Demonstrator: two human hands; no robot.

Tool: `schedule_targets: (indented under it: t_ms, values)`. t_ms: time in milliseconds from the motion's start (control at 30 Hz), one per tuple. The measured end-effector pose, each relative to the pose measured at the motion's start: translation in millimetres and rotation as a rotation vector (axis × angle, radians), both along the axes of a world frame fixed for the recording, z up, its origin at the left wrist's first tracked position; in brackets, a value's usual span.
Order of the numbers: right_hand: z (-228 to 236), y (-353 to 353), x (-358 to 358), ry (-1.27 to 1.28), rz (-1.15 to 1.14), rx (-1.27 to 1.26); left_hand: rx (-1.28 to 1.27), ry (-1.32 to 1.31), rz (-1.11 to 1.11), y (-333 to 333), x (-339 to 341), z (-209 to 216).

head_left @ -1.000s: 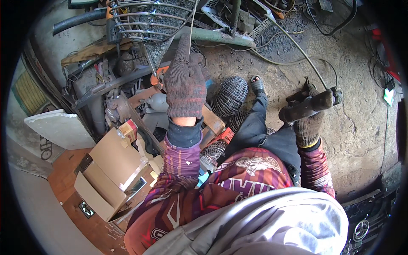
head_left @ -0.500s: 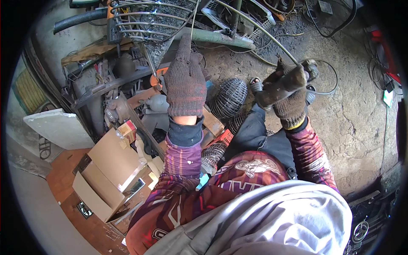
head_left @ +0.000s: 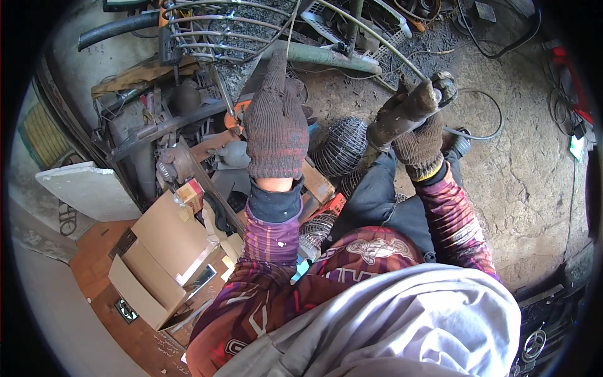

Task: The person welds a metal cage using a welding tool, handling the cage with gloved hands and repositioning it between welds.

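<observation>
My left hand (head_left: 275, 125), in a dark knitted glove, reaches toward the top with its fingers closed on a thin pale rod (head_left: 291, 31). Beside it is a metal frame of curved bars (head_left: 226, 28) with shiny weld spots. My right hand (head_left: 419, 141), gloved too, grips a dirty grey welding electrode holder (head_left: 405, 113). From the holder's head a long pale rod (head_left: 392, 47) runs up and left past the top edge. Its far end is out of sight. A cable (head_left: 487, 136) loops out behind this hand.
Coiled wire cages (head_left: 341, 146) stand between my hands, near my legs. An open cardboard box (head_left: 166, 242) sits at left below a cluttered metal rack (head_left: 160, 129). An angle grinder (head_left: 168, 47) hangs by the frame. A green pipe (head_left: 333, 58) crosses the top. Cables lie on the concrete floor (head_left: 509, 188).
My right hand has moved left and slightly up with the electrode holder, which is tilted more steeply. My left hand keeps its hold on the thin rod, nearly still.
</observation>
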State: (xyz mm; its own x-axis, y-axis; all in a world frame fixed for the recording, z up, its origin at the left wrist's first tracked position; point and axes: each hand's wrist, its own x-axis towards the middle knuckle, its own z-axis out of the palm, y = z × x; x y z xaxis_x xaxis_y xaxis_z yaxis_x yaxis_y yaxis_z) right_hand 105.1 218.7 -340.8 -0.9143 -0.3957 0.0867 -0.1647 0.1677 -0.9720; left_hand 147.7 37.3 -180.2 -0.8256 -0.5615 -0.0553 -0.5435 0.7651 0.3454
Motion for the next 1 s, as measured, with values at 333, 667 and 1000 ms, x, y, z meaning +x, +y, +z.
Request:
schedule_targets:
  t_ms: [333,667,1000]
  values:
    - [-12.0,-1.0,-0.3,-0.077,0.057,-0.065,-0.084,0.073,-0.121,-3.6,3.2,-2.5]
    - [-7.0,-3.4,-0.3,-0.11,-0.001,-0.168,-0.045,0.029,-0.121,0.0,2.8,1.9]
    - [1.8,-5.6,-6.5,-0.047,-0.031,-0.076,0.04,0.068,-0.024,-3.6,3.5,-4.9]
